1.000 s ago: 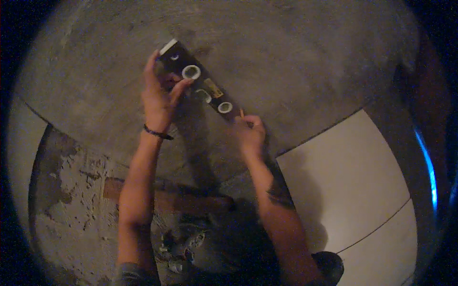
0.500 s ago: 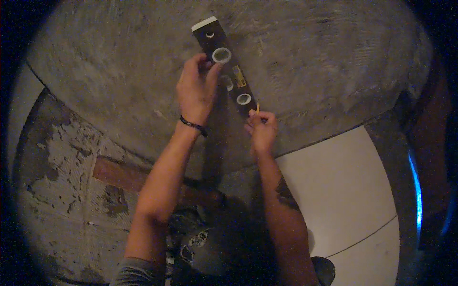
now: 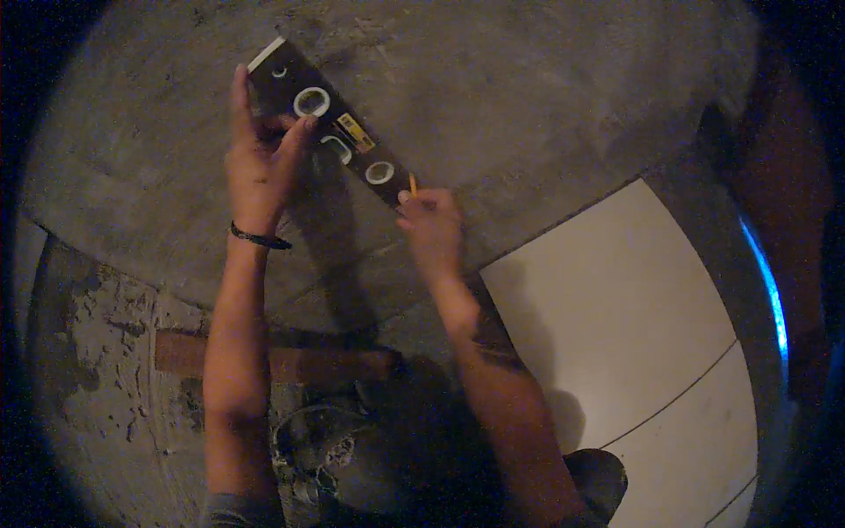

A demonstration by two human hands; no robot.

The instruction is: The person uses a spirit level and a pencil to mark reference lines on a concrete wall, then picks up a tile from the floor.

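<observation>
"Level first: you have it aslant over the grey cement, its white end up at the left and its other end down at the right. Now, from the far left, what's around you?"

"Rough, patchy floor there. A reddish bar lies across it, partly behind your left arm."

"And your left hand?"

"It's holding the level near the upper end. Your forefinger runs straight up by the edge, and your thumb, spread wide from it, touches the big ring. A dark band circles your wrist."

"Going right along the level's face, what do you have?"

"After the big ring, an arched slot, a yellow label and a smaller ring."

"Then your right hand?"

"It's at the lower end, your fingers pinched narrow around a pencil. The yellow part showing sticks up just beside the level's end. I can't tell whether its point touches anything."

"Beyond your right arm?"

"A pale tile, with a dark joint between it and the next one nearer you, then a thin blue strip of light."
</observation>
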